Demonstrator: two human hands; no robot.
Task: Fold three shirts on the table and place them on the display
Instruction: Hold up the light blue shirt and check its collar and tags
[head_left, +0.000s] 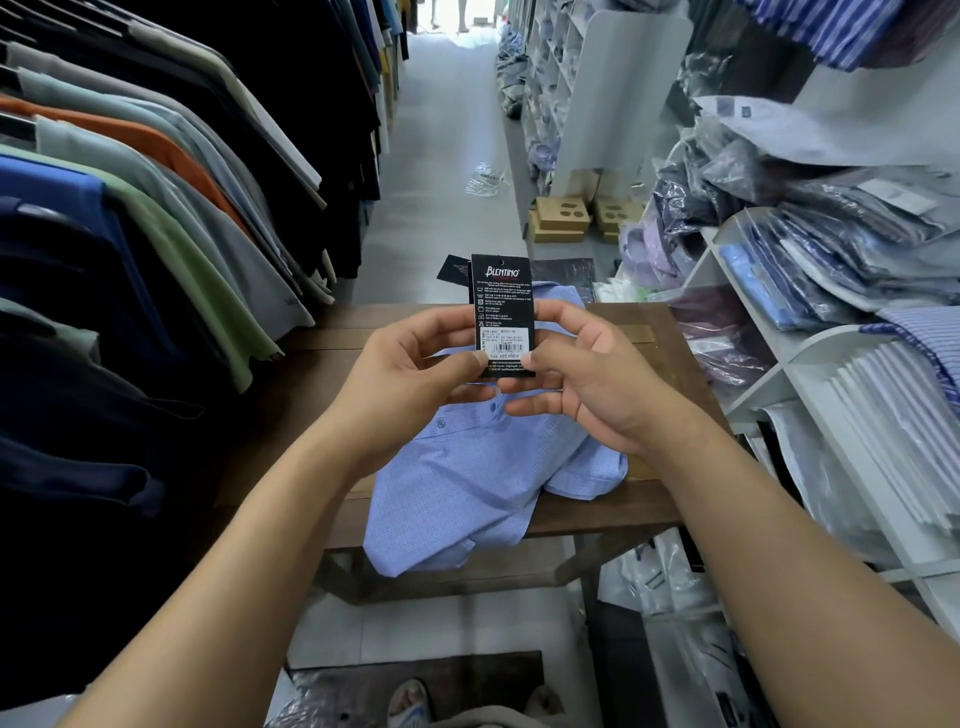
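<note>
The light blue shirt (467, 488) lies unfolded in the centre of the frame on the brown wooden table (332, 332). Its collar end points toward the upper part of the frame and its hem hangs over the near table edge. Both hands are raised above the upper half of the shirt and hold a black hang tag (503, 312) upright, printed face toward the camera. The left hand (415, 358) pinches the lower left edge of the tag: the thumb presses the front face and the curled fingers sit behind it. The right hand (587, 379) pinches the lower right edge in the same way, with the thumb on the front face beside the white price label and the index finger curled along the right edge above it. The remaining right fingers extend leftward beneath the tag, just above the shirt's button placket. Neither hand grips the shirt fabric itself. Whether the tag is attached to the shirt cannot be determined. A rack of hanging shirts (156, 182) fills the left side of the frame. White shelving (753, 384) on the right side holds bagged shirts (831, 249).
</note>
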